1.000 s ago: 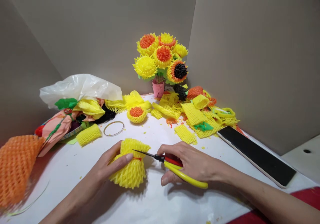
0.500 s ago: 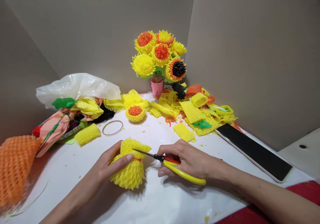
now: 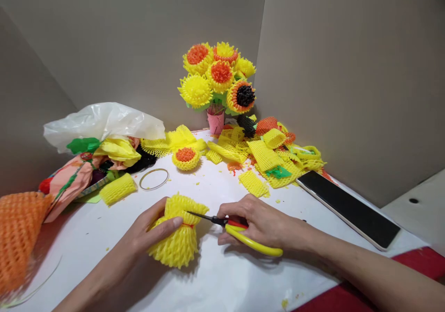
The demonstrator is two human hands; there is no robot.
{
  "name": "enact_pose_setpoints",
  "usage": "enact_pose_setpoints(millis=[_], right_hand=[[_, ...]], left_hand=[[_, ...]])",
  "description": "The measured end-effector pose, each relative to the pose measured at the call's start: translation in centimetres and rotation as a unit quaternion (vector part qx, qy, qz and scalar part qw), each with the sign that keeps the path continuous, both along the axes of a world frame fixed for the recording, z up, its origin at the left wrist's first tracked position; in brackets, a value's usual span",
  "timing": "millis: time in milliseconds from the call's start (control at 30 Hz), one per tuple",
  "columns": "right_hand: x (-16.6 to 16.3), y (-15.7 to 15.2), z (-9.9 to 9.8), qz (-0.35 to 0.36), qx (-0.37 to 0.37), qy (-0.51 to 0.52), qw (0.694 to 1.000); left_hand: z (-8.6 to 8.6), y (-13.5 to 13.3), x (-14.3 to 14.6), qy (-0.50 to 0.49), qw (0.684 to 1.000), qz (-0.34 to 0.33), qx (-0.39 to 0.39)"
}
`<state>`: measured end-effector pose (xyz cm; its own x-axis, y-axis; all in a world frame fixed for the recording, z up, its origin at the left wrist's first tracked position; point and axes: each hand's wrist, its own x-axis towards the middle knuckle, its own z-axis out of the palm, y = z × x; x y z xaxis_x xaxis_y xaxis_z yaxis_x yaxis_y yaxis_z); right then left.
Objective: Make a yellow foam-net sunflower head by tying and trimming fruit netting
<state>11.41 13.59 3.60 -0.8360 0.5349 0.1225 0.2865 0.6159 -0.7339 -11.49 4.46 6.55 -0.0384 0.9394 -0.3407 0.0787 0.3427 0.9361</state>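
Grey walls point(image 3: 139, 38) back a white-covered table point(image 3: 215, 279) — over it, I see the left hand point(image 3: 149, 231) gripping the yellow foam net point(image 3: 177, 249) beside its red tie point(image 3: 188, 226), and the right hand point(image 3: 259, 221) holding scissors point(image 3: 255, 244) — blades point(image 3: 200, 216) at the net, just above that tie.

My table point(image 3: 208, 289), white-covered: bangle point(image 3: 153, 190) near yellow mesh tube point(image 3: 118, 189) at my left; orange-centred flower point(image 3: 185, 158) further back; mesh scraps point(image 3: 264, 155) heaped at back right; black-screened phone point(image 3: 349, 210) just beside; crumbs point(image 3: 285, 303) scattered.
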Motion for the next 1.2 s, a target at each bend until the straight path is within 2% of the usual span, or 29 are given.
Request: enact_pose_setpoints(millis=[367, 600, 800, 967, 1200], right_hand=[[0.2, 0.1, 0.3, 0.013, -0.012, 0.025, 1.0], [0.3, 0.2, 0.5, 0.004, -0.006, 0.042, 0.999], [0.5, 0.0, 1.2, -0.004, -0.035, -0.021, 0.999], [0.5, -0.2, 1.7, -0.016, -0.028, -0.062, 0.998], [0.5, 0.1, 1.9, -0.022, -0.041, -0.068, 0.997]], left_hand=[[0.4, -0.1, -0.2, -0.06, 0.998, -0.012, 0.022], [0.1, -0.1, -0.9, -0.159, 0.987, -0.002, 0.001], [0.1, 0.1, -1.0, -0.167, 0.986, 0.008, 0.007], [0.1, 0.0, -0.7, -0.162, 0.986, 0.04, 0.029], [-1.0, 0.3, -1.9, -0.16, 0.986, 0.054, 0.008]])
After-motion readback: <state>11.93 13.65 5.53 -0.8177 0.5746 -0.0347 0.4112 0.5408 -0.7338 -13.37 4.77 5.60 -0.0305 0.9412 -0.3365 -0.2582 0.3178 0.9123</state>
